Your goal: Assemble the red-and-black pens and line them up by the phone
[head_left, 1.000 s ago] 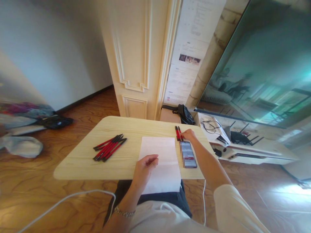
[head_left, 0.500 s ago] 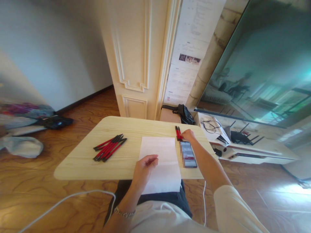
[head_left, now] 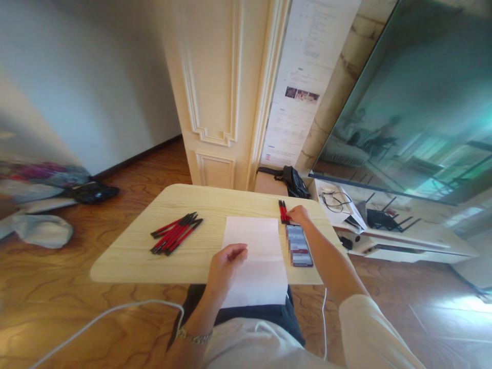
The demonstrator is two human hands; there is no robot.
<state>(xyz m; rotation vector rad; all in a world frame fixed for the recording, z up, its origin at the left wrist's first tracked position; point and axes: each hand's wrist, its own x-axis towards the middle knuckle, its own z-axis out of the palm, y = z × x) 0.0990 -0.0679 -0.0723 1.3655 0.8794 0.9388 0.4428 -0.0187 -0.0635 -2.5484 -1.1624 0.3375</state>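
On the right side of the light wooden table, my right hand (head_left: 299, 214) has its fingertips closed at the lower part of a red and black pen, which lies close beside similar pens (head_left: 283, 211) in a small upright row. The fingers partly cover that pen. Over a white sheet of paper (head_left: 257, 256), my left hand (head_left: 227, 264) is curled, thumb near the fingers, with nothing visible in it. A loose pile of several red and black pens (head_left: 175, 233) lies slanted on the left of the table.
A phone (head_left: 300, 246) with its screen lit lies on the table (head_left: 130, 256) just below my right hand. Behind the table are a black bag (head_left: 294, 182) and a white cabinet with a router (head_left: 382, 219). White cables (head_left: 126, 306) hang around the table's near side.
My right hand stays at the row, where another pen now shows more clearly beside the others. The left hand has shifted slightly left over the paper. The view has moved a little.
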